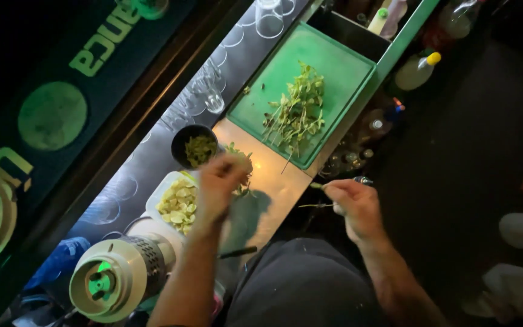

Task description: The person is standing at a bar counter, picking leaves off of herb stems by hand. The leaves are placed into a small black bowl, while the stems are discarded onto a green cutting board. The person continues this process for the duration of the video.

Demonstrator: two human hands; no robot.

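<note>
left hand [219, 181] pinched shut on a tuft of mint leaves [241, 171], just right of the black cup [194, 145] of picked leaves. right hand [353, 203] grips a bare stem [317, 205], lying crosswise, off the tabletop [273, 194] edge.

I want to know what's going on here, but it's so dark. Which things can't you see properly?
All in the head view:
- Left hand: blurred, fingertips lost among leaves, so its grip is unclear.
- Right hand: pinches a thin stem; the stem's end is too small.
- Bottles: in shadow, some cut off by the top edge.
- Machine: cut off by the bottom edge.
</note>
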